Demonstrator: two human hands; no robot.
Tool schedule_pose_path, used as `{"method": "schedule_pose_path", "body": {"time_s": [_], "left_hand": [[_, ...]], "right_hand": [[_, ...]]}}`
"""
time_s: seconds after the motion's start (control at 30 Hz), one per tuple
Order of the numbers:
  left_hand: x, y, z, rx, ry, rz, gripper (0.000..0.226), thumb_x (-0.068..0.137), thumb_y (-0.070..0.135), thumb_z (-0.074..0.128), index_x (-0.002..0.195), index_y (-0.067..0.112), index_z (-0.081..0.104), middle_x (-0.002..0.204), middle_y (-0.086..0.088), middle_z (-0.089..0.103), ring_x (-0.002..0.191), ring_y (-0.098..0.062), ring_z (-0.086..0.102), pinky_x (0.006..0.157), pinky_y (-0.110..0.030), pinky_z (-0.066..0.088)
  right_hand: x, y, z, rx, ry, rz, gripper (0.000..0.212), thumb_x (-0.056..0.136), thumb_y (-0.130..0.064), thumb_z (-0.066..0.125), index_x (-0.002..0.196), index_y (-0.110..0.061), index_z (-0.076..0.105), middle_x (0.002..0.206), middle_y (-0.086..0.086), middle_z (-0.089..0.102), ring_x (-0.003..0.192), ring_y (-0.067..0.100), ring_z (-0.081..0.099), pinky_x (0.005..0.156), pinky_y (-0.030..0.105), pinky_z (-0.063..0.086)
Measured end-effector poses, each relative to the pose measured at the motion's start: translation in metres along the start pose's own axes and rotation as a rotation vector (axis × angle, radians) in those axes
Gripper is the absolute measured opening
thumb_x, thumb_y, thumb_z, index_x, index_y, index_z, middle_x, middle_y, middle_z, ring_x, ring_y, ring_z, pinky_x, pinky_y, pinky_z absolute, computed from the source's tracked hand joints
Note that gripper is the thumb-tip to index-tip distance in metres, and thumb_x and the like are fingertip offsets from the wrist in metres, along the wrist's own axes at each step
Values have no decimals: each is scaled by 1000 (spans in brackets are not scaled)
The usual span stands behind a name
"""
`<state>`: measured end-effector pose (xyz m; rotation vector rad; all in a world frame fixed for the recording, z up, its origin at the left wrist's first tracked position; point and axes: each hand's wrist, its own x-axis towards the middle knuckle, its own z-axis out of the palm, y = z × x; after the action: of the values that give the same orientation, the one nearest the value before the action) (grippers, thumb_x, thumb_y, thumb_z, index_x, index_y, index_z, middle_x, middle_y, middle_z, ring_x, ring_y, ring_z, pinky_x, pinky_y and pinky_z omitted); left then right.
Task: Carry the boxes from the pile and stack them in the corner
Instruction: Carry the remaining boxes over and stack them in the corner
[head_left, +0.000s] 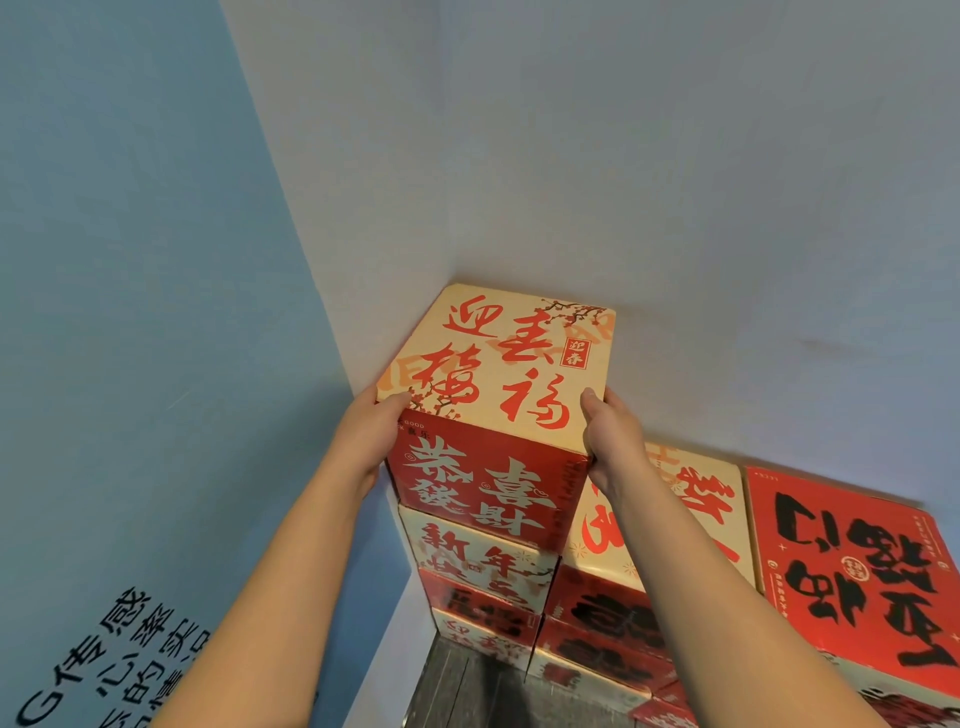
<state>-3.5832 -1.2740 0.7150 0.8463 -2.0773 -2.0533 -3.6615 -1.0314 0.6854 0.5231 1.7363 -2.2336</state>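
Observation:
A cream and red box (498, 358) with red calligraphy sits on top of the tallest stack in the corner. My left hand (371, 431) grips its left side, thumb on the top edge. My right hand (610, 436) grips its right side, thumb on the top as well. Under it stand several more boxes (478, 556) of the same kind, down to the floor. The fingers of both hands are hidden behind the box's sides.
A lower stack topped by a cream box (691, 499) stands to the right, then a red box (852, 561) with black characters. The blue wall (156, 312) with black lettering runs close on the left, the white wall (675, 156) behind. Dark floor (457, 686) shows below.

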Motion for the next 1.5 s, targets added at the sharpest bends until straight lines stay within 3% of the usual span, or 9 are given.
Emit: {"method": "schedule_pose_path", "body": {"time_s": [0.17, 0.3, 0.63, 0.97, 1.2, 1.37, 1.43, 1.5], "left_hand": [[-1, 0, 1, -21, 4, -9, 28, 105, 29, 49, 124, 14, 62, 94, -3, 80, 81, -15, 77, 67, -27, 55], [2, -1, 2, -21, 2, -27, 29, 105, 30, 50, 122, 11, 62, 94, -6, 80, 83, -18, 78, 72, -32, 57], [0, 0, 4, 23, 38, -42, 31, 104, 31, 51, 120, 7, 60, 95, -8, 79, 82, -18, 77, 69, -30, 56], [-3, 3, 6, 11, 33, -40, 27, 103, 26, 52, 119, 5, 60, 94, -10, 79, 78, -20, 77, 69, -32, 58], [-11, 7, 10, 2, 26, -54, 26, 104, 28, 52, 114, 6, 61, 91, -9, 80, 82, -21, 78, 78, -37, 60], [-31, 13, 16, 17, 41, -38, 24, 104, 26, 50, 115, 8, 63, 87, -4, 80, 77, -16, 77, 76, -36, 60], [-44, 16, 20, 37, 37, -18, 19, 106, 24, 47, 108, 14, 63, 75, 4, 78, 64, -6, 74, 65, -27, 55], [-57, 18, 26, 46, 48, -14, 18, 106, 23, 47, 98, 17, 61, 67, 6, 76, 57, -5, 71, 63, -25, 52]], "right_hand": [[7, 2, 0, -12, -7, 0, 32, 111, -34, 48, 142, -29, 54, 113, -2, 80, 93, 20, 81, 85, 45, 64], [9, 4, -1, -20, -12, 5, 32, 111, -35, 48, 141, -29, 54, 114, -2, 80, 94, 20, 80, 91, 48, 63], [5, 4, -2, -46, -21, -6, 32, 111, -36, 47, 141, -29, 55, 112, -3, 80, 95, 19, 80, 73, 37, 65], [2, 4, -5, -104, -24, -29, 32, 111, -35, 46, 141, -28, 55, 116, -3, 79, 97, 19, 79, 70, 33, 62], [-5, 1, -8, -195, -57, -38, 34, 110, -39, 49, 143, -32, 51, 118, -6, 78, 93, 14, 80, 58, 27, 58], [-11, -7, -13, -312, -103, -37, 44, 110, -43, 48, 152, -33, 41, 131, -4, 72, 98, 11, 71, 64, 29, 43], [-15, -9, -16, -324, -120, -28, 55, 109, -44, 48, 159, -33, 29, 143, -1, 65, 103, 13, 66, 81, 34, 47], [-19, -11, -20, -320, -116, -17, 68, 109, -45, 49, 166, -32, 13, 157, 2, 53, 130, 24, 58, 107, 48, 42]]}}
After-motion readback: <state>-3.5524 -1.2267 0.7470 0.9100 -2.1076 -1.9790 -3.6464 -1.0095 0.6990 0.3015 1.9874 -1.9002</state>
